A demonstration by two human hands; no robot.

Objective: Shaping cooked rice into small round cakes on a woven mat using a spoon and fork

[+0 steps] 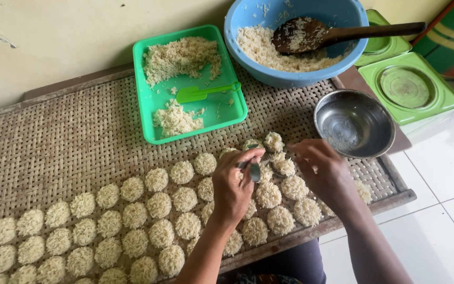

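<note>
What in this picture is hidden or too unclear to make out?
Head view:
- Left hand grips a small metal tool; fingers cover most of it, so its kind is unclear.
- Right hand: fingertips face away, so whether it holds anything is unclear.
- Rice discs under both hands are covered.
- Woven tray: left end cut off by the frame.
- Steel bowl: reflections hide any contents.

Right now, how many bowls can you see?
2. A big blue bowl of rice sits at the top, with a wooden spoon inside. A small metal bowl sits just below it, on the right.
</note>
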